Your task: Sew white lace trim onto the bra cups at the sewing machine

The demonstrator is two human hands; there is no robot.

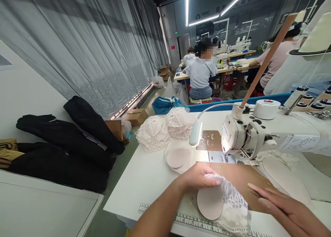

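Observation:
My left hand (200, 177) pinches the top edge of a white lace piece (234, 199), perhaps for a bra cup, at the front of the sewing table. A round beige pad (210, 203) lies against the lace below my fingers. To the right, my right hand (279, 201) is apart from the lace, its fingers stretched out and holding nothing. Beyond both hands stands a white sewing machine (269, 126), its needle area partly hidden. Another beige pad (178, 157) rests on sheer fabric to the left of the machine.
Stacked lace cups (153, 133) sit at the table's back left. A small lamp (196, 133) reaches over the machine bed. More lace with a beige pad (281, 173) lies on the right. A printed ruler (196, 223) runs along the front edge. Co-workers sit at machines farther back.

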